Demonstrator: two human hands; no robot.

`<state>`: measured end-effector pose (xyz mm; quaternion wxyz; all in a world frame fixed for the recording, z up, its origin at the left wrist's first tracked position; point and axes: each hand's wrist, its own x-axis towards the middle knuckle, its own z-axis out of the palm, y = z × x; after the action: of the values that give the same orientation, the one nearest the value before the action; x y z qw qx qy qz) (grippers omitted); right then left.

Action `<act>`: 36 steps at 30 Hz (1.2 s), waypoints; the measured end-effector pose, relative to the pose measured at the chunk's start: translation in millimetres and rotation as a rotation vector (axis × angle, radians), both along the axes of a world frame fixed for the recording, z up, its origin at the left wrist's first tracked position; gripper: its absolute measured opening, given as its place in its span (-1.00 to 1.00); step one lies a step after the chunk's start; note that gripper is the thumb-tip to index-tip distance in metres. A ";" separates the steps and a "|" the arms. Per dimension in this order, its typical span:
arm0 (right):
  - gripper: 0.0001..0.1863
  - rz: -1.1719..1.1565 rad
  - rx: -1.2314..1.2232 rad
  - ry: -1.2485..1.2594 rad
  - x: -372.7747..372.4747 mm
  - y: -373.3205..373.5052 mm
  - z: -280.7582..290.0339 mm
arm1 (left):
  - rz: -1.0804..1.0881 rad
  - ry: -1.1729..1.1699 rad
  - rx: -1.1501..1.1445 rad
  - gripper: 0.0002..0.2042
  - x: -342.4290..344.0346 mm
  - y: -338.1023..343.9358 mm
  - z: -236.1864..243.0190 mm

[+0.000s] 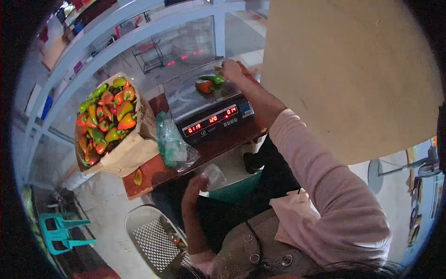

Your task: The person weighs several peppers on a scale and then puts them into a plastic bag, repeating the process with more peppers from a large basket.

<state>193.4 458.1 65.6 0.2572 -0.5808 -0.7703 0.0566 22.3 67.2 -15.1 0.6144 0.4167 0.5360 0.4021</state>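
My right hand (232, 70) reaches over the metal pan of a digital scale (186, 97), its fingers closed around a pepper (217, 68) that shows only as a small yellow-green tip. Just below that hand, a few peppers (205, 86), green and orange-red, lie on the pan. Red digits glow on the scale's front. My left hand (200, 182) is lower, in front of the table edge and above my lap, gripping a clear plastic bag (214, 176) that hangs crumpled from the fingers.
A paper-lined container of mixed peppers (107, 116) stands left of the scale. Between them lies a bundle of plastic bags (171, 139). A single pepper (138, 176) rests on the red-brown table (153, 169). A white basket (153, 242) and a green stool (65, 232) are lower left.
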 end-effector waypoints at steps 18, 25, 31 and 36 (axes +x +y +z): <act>-0.67 0.191 -0.363 0.165 7.8 -15.7 -14.6 | 0.142 0.162 -0.058 -0.67 60.2 -10.3 38.6; -0.65 0.237 -0.208 0.113 5.5 1.4 -18.2 | 0.068 0.156 -0.100 -0.67 36.8 -10.5 3.8; -0.69 0.392 0.166 0.067 -54.0 -36.4 -11.1 | 0.101 0.160 -0.102 -0.68 17.6 -29.9 1.9; -0.67 0.404 0.469 0.096 -68.1 -8.3 -0.1 | 0.042 0.076 -0.059 -0.68 31.4 -8.3 -12.8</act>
<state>125.3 449.8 65.4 0.4040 -0.3373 -0.8491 -0.0452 53.7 58.9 -27.8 0.5970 0.4020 0.5793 0.3826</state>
